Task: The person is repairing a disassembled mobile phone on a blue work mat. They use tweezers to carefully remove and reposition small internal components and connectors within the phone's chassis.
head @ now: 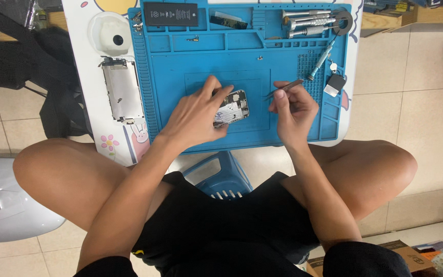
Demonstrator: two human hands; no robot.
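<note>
My left hand [197, 115] is down flat-ish on the blue work mat [180, 72], fingers spread and curled over the left edge of the opened phone body [233, 107], pinning it in place; thumb side and fingertips touch its frame, so the hand is clamped on it, not loose. The phone lies tilted inside the mat's recessed centre rectangle, internals facing up. My right hand [294, 110] is closed in a pinch on a pair of tweezers [282, 89], thumb and forefinger together on the shaft, tips pointing left toward the phone's right edge, just beside it; can't tell if the tips touch anything. Screwdriver [320, 61] lies diagonal on the mat just beyond my right hand, with a small white-and-black part [335, 84] next to it. More drivers [306, 23] sit in the top-right tray, next to a roll of black tape [343, 21]. Black battery [171, 14] is in the top-left tray. The detached screen assembly [122, 90] lies on the white table left of the mat, below a white round container [113, 34].
</note>
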